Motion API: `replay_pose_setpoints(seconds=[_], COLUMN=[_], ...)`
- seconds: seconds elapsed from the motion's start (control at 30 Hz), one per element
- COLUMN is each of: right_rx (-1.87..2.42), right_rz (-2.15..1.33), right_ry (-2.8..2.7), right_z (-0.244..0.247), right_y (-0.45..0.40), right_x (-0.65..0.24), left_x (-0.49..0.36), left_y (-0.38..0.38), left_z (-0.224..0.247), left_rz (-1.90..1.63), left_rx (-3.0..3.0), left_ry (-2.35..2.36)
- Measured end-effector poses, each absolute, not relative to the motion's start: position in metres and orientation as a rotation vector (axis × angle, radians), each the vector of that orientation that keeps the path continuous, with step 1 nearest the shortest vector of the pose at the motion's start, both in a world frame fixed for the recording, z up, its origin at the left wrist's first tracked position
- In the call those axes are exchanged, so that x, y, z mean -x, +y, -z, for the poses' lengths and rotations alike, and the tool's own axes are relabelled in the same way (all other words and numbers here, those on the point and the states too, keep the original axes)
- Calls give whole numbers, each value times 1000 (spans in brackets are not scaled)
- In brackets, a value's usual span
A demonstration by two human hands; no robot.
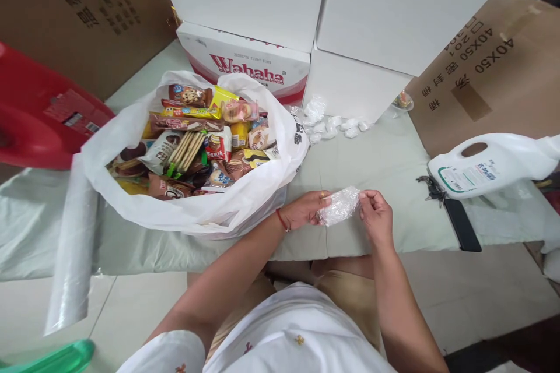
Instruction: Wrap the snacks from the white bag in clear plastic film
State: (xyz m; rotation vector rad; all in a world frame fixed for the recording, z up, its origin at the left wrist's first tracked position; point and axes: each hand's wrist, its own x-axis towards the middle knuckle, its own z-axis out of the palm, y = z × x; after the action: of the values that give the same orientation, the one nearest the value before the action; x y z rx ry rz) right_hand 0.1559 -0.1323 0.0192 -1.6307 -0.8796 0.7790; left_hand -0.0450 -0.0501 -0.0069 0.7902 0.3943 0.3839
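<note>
From the head view, I can see the person's two bare hands working close together over a pale green cloth (367,154). The left hand (306,208), with a red band on its wrist, grips one end of a crumpled clear plastic packet (340,206), thumb on top. The right hand (375,213) pinches the packet's other end between thumb and fingertips, the remaining fingers curled in. So the packet sits between the two hands, in front of the person's white shirt, tilted slightly up toward the right. Just beside the left forearm there's a big white plastic bag (131,201), wide open and heaped with wrapped snacks (188,148). Beyond the hands, small clear-wrapped bundles (330,125) lie clustered on the cloth, up against white boxes; one box (249,64) near the bag is printed "Wahaha". Over on the right, a white jug (490,166) lies on its side, with keys (432,187) and a black phone (462,225) near it, and a brown carton (485,76) stands behind. Over on the left, a roll of clear film (75,250) hangs past the cloth's edge, close to a red container (48,108).
</note>
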Motion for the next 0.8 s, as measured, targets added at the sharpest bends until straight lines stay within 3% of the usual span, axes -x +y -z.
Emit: replay_pose_setpoints(seconds=[0.23,0.37,0.57,0.8], right_rx=[1748,1675,1536,1604], right_rz=[-346,-466,-674,-500], right_ry=[-1091,-1106,-1593,-1575], right_z=[-22,-26,-46,-45], right_y=[-139,-144,-133,-119], right_x=[-172,-173,-162,-150], left_x=[41,43,38,35], left_y=[-47,-46,-49,-48], left_z=[14,9,11,16], left_rz=[-600,-664,-450,-656], left_rx=[-887,-836,-679,-884], left_ry=[539,392,397,492])
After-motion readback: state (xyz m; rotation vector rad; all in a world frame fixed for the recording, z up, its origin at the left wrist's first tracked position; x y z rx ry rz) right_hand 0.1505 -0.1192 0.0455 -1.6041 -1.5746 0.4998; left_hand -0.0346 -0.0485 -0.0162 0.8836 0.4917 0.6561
